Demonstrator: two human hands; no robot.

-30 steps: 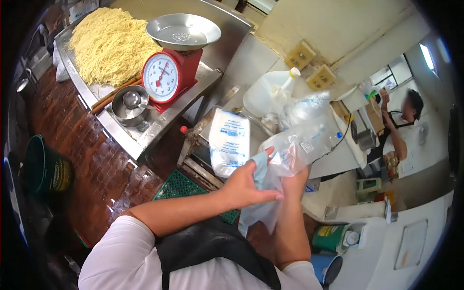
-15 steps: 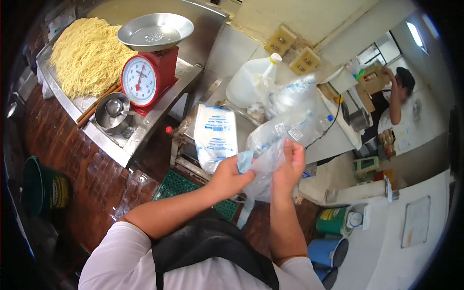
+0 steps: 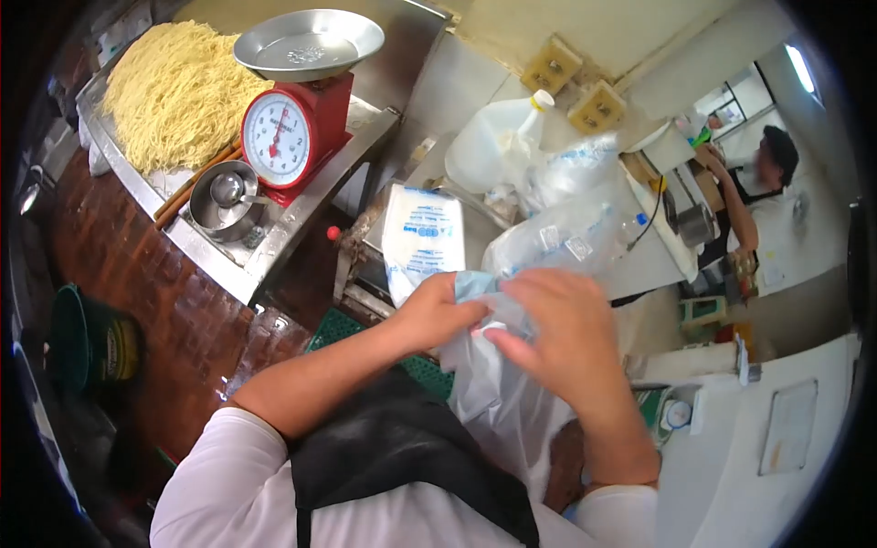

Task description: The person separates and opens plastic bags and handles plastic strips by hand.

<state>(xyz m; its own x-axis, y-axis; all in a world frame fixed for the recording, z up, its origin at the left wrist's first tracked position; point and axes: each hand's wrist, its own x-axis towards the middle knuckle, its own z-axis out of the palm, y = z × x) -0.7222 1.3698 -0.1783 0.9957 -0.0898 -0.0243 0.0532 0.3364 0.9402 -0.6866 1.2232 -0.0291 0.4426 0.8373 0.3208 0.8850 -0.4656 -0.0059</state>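
My left hand (image 3: 440, 313) grips the bluish top edge of a clear plastic bag (image 3: 498, 393), which hangs down in front of my apron. Over the bag's upper right side is my right hand (image 3: 562, 329), blurred, its thumb and fingers apart near the bag's mouth. Just beyond my left hand lies a white pack with blue print (image 3: 425, 233). More clear plastic packs (image 3: 548, 237) rest behind my right hand.
At the left, noodles (image 3: 174, 96) lie on a metal table beside a red scale (image 3: 315, 128) and a metal pot (image 3: 224, 215). A plastic jug (image 3: 493, 142) stands ahead. Another person (image 3: 744, 215) is at the far right. A green bucket (image 3: 87, 338) stands on the floor.
My right hand has moved down and right and its fingers have spread. The bag now hangs longer and wider below my hands. The other person's arm has come down.
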